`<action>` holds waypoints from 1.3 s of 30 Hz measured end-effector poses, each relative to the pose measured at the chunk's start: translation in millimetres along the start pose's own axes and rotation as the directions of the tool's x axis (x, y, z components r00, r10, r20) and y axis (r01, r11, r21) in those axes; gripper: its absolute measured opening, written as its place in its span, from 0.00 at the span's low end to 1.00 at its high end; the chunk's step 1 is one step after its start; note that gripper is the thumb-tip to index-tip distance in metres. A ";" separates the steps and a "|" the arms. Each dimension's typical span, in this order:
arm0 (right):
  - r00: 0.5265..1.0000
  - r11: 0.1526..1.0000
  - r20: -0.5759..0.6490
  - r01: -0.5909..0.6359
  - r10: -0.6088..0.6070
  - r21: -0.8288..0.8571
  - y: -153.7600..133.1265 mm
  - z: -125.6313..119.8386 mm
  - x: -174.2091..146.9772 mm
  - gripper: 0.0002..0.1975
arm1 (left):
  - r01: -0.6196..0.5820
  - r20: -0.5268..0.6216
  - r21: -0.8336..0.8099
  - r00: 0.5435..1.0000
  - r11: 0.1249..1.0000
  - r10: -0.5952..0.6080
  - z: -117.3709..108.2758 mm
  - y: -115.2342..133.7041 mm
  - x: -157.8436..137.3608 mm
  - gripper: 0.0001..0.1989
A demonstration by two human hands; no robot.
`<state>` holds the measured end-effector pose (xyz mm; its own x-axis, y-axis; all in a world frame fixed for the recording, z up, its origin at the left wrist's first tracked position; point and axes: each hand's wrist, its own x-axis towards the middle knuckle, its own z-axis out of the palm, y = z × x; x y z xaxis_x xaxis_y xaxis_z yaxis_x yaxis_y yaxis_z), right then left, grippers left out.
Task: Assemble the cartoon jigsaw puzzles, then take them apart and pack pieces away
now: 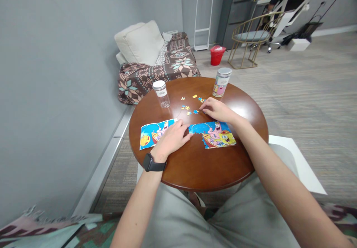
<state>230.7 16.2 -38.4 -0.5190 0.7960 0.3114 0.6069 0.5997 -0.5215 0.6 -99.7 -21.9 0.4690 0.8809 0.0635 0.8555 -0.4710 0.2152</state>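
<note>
On the table lies a partly assembled cartoon jigsaw puzzle (220,134), with a gap at its lower left. My left hand (173,136), wearing a black watch, rests with fingers spread, its fingertips by the puzzle's left edge. That hand partly covers a printed reference picture (152,133) of the same scene. Beyond the puzzle, my right hand (218,109) reaches among the loose pieces, fingers extended and slightly curved. A blue puzzle piece (196,112) lies just left of its fingertips. Several others, such as a yellow piece (195,96), are scattered farther back.
A clear jar (163,95) with a white lid stands at the back left of the round wooden table (192,166). A printed canister (221,82) stands at the back right. Behind are a covered sofa (178,60), a red bin (216,55) and a gold-framed chair (251,36).
</note>
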 end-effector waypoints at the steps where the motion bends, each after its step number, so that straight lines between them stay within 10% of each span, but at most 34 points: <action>1: 1.000 1.000 0.003 0.013 -0.013 0.006 1.9 0.4 -0.1 0.10 | 0.000 -0.002 0.001 1.000 1.000 0.000 0.6 -0.4 -0.2 0.16; 39: 0.994 0.987 0.072 -0.093 0.084 0.133 6.5 6.6 -1.6 0.20 | -0.027 -0.024 -0.050 0.999 0.998 0.026 1.9 -2.5 -0.7 0.11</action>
<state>231.5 18.2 -47.5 -0.5079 0.8359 0.2082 0.5674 0.5065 -0.6492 -1.4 -99.3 -24.3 0.4854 0.8694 0.0928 0.8306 -0.4917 0.2615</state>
